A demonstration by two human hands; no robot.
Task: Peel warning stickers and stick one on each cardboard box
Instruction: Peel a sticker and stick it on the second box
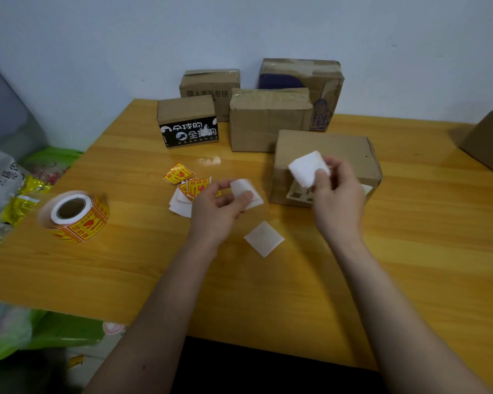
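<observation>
Right hand (pixel 335 182): fingers pinch a white square (pixel 308 168) — most likely the peeled sticker seen from its pale back, though its printed face is hidden — held just above the nearest cardboard box (pixel 329 155).
Left hand (pixel 222 201): thumb and fingers pinch a second white piece (pixel 244 191), probably the backing paper.
Sticker, handling: thin, light, floppy; judged to curl and cling to itself, so best held by one corner or edge with the tacky side away from the fingers.
Nearest box: stiff, flat-topped, plain brown; it should take a firm press without sliding much.
Loose stickers (pixel 187 182): small yellow-and-red pile on the table (pixel 410 237), beside the left hand.
Spent backing (pixel 264 238): white square lying flat, between the forearms.
Sticker roll (pixel 76 216): on its side, well to the left — liable to roll.
Other boxes (pixel 248 109): four clustered by the wall, none showing a warning sticker from here.
</observation>
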